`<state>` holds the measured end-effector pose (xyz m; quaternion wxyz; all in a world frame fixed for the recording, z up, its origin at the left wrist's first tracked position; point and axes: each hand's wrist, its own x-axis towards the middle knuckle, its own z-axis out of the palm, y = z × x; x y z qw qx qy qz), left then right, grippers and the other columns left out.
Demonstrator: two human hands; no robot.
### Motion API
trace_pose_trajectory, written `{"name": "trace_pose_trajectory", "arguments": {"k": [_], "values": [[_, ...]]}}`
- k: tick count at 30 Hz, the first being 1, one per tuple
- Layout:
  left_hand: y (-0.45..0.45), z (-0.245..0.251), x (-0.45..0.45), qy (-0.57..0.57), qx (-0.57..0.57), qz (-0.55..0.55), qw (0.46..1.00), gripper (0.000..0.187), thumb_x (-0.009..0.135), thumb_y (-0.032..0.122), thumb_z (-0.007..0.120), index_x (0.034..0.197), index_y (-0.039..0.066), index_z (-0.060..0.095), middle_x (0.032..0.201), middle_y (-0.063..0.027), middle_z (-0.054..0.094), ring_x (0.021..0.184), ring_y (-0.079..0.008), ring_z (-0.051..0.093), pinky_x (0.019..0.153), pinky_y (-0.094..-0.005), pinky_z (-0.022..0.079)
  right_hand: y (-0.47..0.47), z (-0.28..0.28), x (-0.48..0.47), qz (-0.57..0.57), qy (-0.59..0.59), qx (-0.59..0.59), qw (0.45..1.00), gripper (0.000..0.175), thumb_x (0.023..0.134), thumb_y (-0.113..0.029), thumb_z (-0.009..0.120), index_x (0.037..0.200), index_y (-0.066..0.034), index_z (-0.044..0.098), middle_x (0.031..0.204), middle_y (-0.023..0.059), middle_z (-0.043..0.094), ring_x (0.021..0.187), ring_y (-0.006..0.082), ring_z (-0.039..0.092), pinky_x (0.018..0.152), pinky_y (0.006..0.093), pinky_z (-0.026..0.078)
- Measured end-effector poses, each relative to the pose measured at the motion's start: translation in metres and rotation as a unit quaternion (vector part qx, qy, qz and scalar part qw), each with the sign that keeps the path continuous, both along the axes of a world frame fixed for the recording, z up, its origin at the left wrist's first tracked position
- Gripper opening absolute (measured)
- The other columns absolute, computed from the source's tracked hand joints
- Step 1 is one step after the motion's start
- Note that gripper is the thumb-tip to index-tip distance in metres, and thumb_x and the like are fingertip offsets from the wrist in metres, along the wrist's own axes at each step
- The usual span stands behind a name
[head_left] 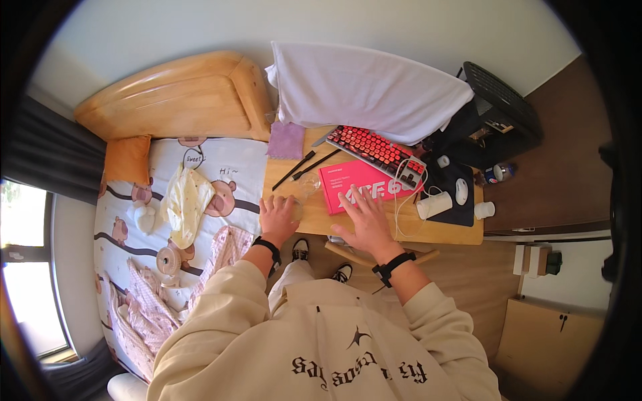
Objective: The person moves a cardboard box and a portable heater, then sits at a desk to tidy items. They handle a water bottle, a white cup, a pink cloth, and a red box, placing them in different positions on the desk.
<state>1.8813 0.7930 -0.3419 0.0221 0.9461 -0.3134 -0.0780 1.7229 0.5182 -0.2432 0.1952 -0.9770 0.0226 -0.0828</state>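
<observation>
My left hand (278,218) is at the front left corner of the wooden desk (426,233), fingers bent. Against its thumb side is a clear round object (297,209), mostly hidden; whether the hand grips it I cannot tell. Just beyond stands a clear plastic cup or lid (309,184). My right hand (370,225) is spread, its fingertips over the front of a pink keyboard box (346,175) that bears writing. Nothing is held in it. A keyboard (376,150) with red and black keys lies partly over the box's back edge.
Behind, a white cloth (366,90) covers something wide. Black strips (293,170) and a purple cloth (286,140) lie at left. White cable (398,200), a white cylinder (434,205), mouse (461,191) and bottle (503,172) are at right. A bed (251,155) adjoins the desk.
</observation>
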Motion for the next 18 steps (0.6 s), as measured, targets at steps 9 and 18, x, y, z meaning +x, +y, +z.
{"name": "trace_pose_trajectory", "arguments": {"k": [9, 18], "values": [[0.018, 0.016, 0.012, -0.004, -0.029, 0.042, 0.999, 0.09, 0.084, 0.044, 0.09, 0.164, 0.019, 0.058, 0.152, -0.0118, 0.063, 0.156, -0.0423, 0.05, 0.134, -0.0742, 0.031, 0.022, -0.002, 0.026, 0.034, -0.005, 0.021, 0.999, 0.087, 0.099, -0.057, 0.082, 0.17, -0.0146, 0.059, 0.177, 0.026, 0.049, 0.162, 0.0523, 0.047, 0.132, 0.0743, 0.033], [0.015, 0.027, 0.083, -0.057, -0.058, 0.066, 0.995, 0.086, 0.083, 0.046, 0.092, 0.159, 0.021, 0.06, 0.15, -0.0088, 0.067, 0.152, -0.0401, 0.054, 0.131, -0.0736, 0.033, 0.035, 0.0, 0.061, 0.041, 0.003, 0.027, 0.999, 0.083, 0.097, -0.054, 0.084, 0.167, -0.0151, 0.061, 0.178, 0.0249, 0.048, 0.164, 0.0498, 0.045, 0.134, 0.0739, 0.031]]}}
